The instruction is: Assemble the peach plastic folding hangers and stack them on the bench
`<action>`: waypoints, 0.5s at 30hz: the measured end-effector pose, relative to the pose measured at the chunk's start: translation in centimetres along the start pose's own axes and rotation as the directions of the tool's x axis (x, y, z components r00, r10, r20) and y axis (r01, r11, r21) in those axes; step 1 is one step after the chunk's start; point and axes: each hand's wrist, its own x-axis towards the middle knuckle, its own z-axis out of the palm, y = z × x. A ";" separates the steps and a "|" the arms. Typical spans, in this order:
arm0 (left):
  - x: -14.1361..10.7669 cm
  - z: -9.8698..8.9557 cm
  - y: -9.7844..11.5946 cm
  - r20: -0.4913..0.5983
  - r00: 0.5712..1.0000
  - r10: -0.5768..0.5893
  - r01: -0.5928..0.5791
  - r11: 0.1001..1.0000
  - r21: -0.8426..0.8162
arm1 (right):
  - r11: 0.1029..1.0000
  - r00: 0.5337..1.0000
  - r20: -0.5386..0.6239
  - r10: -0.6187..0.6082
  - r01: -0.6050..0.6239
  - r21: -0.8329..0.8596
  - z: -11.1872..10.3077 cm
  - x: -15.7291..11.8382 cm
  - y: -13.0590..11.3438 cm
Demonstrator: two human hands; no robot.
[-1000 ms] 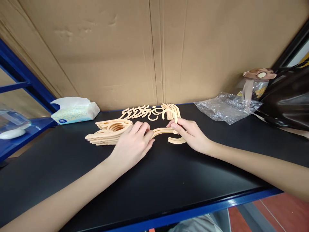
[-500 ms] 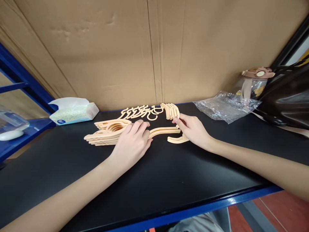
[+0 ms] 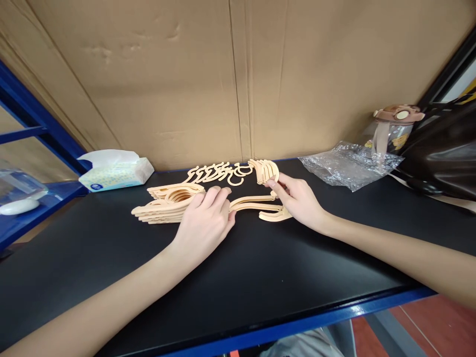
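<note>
The tissue pack (image 3: 116, 173) bears a blue logo, unreadable.

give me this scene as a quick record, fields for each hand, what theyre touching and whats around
left hand: palm down on the stacked hangers
right hand: fingertips at the hook bundle, over a loose hanger piece
surface: black table, cardboard wall behind
left side: tissue pack
right side: clear plastic bag, lidded cup, dark bag

Matt plastic on a smooth black top

The peach hangers (image 3: 169, 202) look like matt moulded plastic; the black tabletop (image 3: 260, 277) is smooth with a dull sheen; the cardboard backing (image 3: 238, 74) is creased and dull; the clear bag (image 3: 347, 168) is glossy, crinkled film.
</note>
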 end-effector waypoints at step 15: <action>0.3 -1.9 -1.8 0.126 0.896 -0.427 0.407 0.673 -0.618 | 0.939 0.994 0.045 -0.100 0.080 0.335 -0.1 -0.3 -0.5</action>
